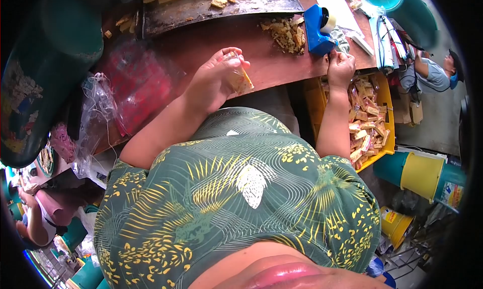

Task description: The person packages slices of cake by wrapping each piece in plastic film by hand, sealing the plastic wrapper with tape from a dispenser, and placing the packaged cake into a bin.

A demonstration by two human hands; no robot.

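Above the table's front edge, my left hand is closed around a wrapped pastry piece in clear plastic with red print. My right hand is at the blue tape dispenser, its fingers pinched together by the dispenser's cutting end. Whatever lies between those fingertips is too small to make out. A roll of tape sits in the dispenser. Below my right forearm stands a yellow crate full of wrapped pieces.
A dark metal tray holds pastry, with a crumb pile beside it. Plastic bags lie left. A green container stands far left, stacked buckets at right. One person is at right, another at lower left.
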